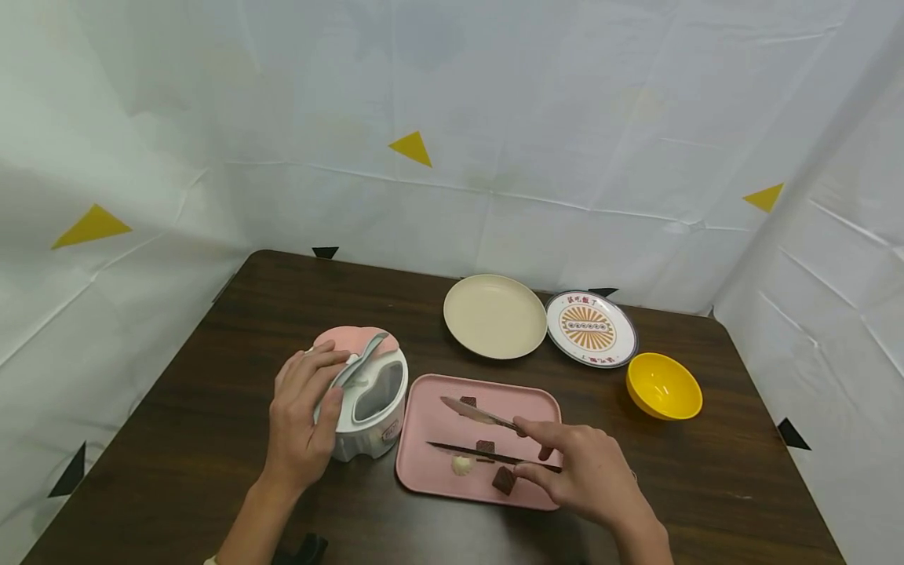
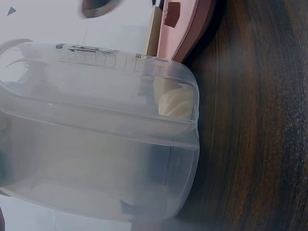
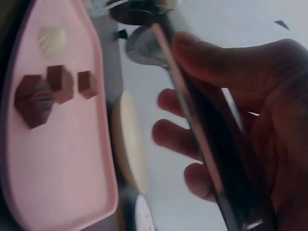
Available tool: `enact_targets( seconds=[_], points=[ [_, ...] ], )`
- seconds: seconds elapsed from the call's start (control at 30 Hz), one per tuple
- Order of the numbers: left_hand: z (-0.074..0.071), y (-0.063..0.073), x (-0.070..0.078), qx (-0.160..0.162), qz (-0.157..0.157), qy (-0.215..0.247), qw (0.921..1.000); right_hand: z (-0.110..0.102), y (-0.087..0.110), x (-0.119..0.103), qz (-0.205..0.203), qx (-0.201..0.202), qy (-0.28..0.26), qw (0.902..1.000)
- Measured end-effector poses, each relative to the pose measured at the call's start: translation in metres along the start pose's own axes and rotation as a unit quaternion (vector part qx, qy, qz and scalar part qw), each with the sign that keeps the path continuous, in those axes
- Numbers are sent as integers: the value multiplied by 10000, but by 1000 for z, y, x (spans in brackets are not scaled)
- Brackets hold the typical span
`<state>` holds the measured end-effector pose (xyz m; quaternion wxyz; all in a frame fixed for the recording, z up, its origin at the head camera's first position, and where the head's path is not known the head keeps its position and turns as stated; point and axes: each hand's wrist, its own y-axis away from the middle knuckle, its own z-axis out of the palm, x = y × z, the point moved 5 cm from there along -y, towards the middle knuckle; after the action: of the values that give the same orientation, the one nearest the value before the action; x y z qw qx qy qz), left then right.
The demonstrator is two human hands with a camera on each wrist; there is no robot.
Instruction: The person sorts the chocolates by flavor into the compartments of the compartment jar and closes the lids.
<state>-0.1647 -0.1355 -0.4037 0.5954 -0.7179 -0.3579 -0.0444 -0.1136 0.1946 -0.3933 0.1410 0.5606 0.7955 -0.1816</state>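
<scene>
My left hand (image 1: 304, 408) grips the lid of a white-topped plastic canister (image 1: 377, 439), thumb on the near side and fingers over the lid. A grey piece (image 1: 363, 357) slants up from the lid beside the fingertips. Through the canister's cloudy wall a cream shell-shaped piece (image 2: 177, 102) shows at its bottom. My right hand (image 1: 593, 467) holds metal tongs (image 1: 487, 416) between thumb and fingers, their arms apart above the pink tray (image 1: 424, 471). On that tray lie several brown chocolate blocks (image 1: 504, 480) and a cream shell-shaped piece (image 1: 461, 466).
Behind the tray lie a cream plate (image 1: 494, 318) and a white patterned plate (image 1: 592, 329), their rims close together. A yellow bowl (image 1: 664, 386) stands at the right. White sheeting (image 1: 452, 94) surrounds the brown table (image 1: 212, 377).
</scene>
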Motion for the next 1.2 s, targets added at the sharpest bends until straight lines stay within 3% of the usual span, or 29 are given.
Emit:
enact_targets(
  seconds=[0.13,0.27,0.43,0.93,1.2],
  points=[
    [0,0,0,-18,-27,0,10000,12,4,8,14,-506,24,9987],
    [0,1,0,-17,-45,8,10000,22,6,11,-135,-719,-41,9973],
    [0,0,0,-17,-32,-2,10000,28,6,15,-12,-925,-140,9956],
    [-1,-1,2,-17,-29,8,10000,32,5,18,204,-932,2,9954],
    [0,-1,2,-14,-44,12,10000,31,6,18,121,-801,22,9967]
  ],
)
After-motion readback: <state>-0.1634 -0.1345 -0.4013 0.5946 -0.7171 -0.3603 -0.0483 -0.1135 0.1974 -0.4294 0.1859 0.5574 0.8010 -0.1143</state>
